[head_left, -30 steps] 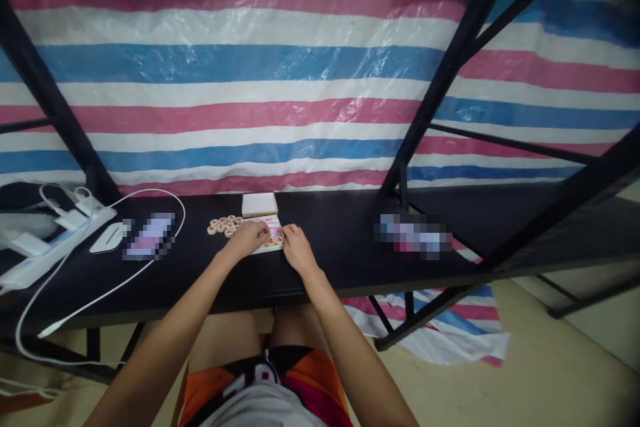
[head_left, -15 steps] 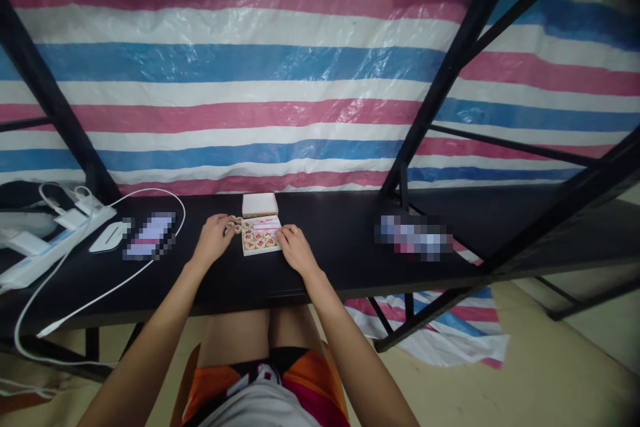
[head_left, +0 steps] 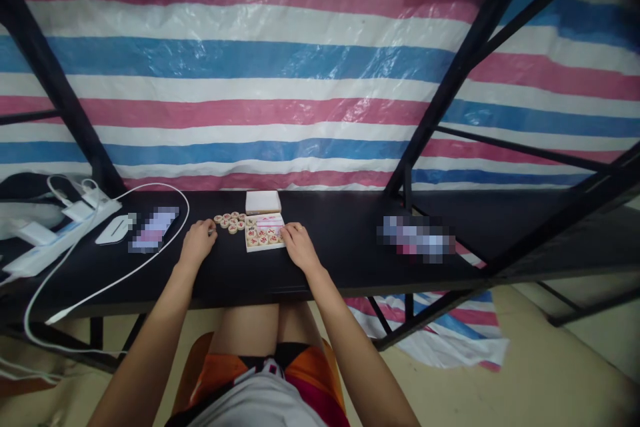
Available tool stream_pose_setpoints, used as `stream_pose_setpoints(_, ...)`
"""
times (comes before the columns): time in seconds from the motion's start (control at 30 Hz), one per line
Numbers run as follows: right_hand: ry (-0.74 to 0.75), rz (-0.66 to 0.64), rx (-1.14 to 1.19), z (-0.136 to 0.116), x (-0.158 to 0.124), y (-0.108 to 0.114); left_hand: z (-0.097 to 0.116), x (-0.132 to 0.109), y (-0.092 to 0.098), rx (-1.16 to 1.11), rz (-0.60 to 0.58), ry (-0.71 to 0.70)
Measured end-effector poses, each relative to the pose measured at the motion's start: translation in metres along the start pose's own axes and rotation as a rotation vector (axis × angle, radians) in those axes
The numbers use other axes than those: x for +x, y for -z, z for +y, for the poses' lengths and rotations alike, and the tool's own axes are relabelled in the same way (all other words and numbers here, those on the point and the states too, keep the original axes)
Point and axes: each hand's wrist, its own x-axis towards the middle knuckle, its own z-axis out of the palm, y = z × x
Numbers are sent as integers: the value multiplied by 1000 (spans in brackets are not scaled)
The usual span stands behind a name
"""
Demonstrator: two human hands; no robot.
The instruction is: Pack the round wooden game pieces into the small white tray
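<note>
A shallow white box [head_left: 265,246] holds several round pieces with red characters and a pink-and-white paper [head_left: 269,222]. Its white lid [head_left: 263,202] lies just behind it. Several round wooden pieces [head_left: 231,221] form a loose cluster on the black table, left of the box. Beside that cluster rests my left hand [head_left: 200,240], its fingers curled round something small at the fingertips that I cannot make out. My right hand [head_left: 299,243] grips the right edge of the box with its fingertips, and a ring shows on one finger.
To the left on the table [head_left: 225,280] are a blurred phone [head_left: 154,229], a white device [head_left: 115,229], a power strip [head_left: 63,233] and a looping white cable. A blurred packet [head_left: 417,238] lies at the right. Black metal frame bars stand on both sides.
My left hand has moved left, away from the box, and the cluster of round pieces is now uncovered. My right hand stays at the box's right edge. The view has shifted slightly.
</note>
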Motion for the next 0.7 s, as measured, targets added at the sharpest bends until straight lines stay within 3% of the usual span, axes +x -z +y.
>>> stream_pose_setpoints(0.1, 13, 53, 13, -3, 0, 4, 5, -4, 4, -160, 92, -51)
stream_pose_setpoints(0.17, 45, 78, 9, -9, 1, 7, 18, -7, 5, -268, 152, -213)
stream_pose_setpoints(0.23, 107, 65, 12, -16, 0, 10, 37, -10, 4, -356, 93, -398)
stream_pose_setpoints(0.3, 187, 26, 36, -24, -1, 12, 57, -10, 1, -473, -25, -472)
stream_pose_setpoints(0.4, 277, -41, 87, -32, -2, 15, 84, -7, -7, -706, -166, -468)
stream_pose_setpoints(0.57, 255, -25, 149, -26, 1, 16, 106, -1, -19, -1074, -293, -292)
stream_pose_setpoints(0.7, 201, 13, 163, -21, 2, 15, 116, -3, -19, -1150, -363, -295)
